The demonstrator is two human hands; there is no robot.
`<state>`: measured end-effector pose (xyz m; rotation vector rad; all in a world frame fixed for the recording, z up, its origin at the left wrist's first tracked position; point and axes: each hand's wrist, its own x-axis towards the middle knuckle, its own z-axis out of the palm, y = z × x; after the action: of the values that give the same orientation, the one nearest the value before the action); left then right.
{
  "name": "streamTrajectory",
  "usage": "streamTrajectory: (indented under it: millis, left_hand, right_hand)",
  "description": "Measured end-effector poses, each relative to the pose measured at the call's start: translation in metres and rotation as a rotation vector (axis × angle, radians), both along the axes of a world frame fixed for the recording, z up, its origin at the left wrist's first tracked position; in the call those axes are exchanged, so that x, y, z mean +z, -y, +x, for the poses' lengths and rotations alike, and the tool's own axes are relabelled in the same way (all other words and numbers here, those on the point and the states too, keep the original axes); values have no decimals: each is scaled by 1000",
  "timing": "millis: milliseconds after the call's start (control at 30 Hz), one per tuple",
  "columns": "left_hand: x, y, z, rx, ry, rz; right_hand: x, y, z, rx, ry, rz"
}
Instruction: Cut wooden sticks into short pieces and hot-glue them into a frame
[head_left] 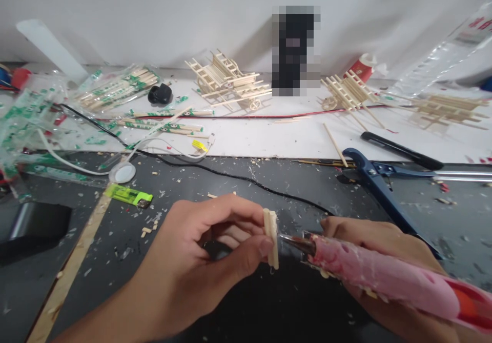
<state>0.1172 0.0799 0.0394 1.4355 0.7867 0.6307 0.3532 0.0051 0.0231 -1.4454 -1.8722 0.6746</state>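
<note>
Between the thumb and fingers of my left hand is a small bundle of short wooden sticks, held nearly upright. Whitish glue shows along its right edge. My right hand is wrapped round a pink glue gun, most of its fingers hidden behind the gun. The metal nozzle points left, close to the right side of the stick bundle.
Wooden stick carts stand on the white ledge at the back. Blue cutters lie behind my right hand. A black cable crosses the grey table. A green lighter and wrapped sticks are at the left.
</note>
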Motion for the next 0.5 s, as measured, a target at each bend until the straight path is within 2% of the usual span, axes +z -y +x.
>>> streamTrajectory:
  millis: [200, 367, 500]
  left_hand:
    - [2, 0, 3, 18, -25, 28]
    - [3, -2, 4, 19, -37, 36]
    - [2, -2, 3, 18, -5, 27]
  right_hand:
    - [-3, 4, 8, 110, 27, -118]
    - [-12, 6, 3, 20, -29, 44]
    - [-5, 2, 1, 71, 36, -37]
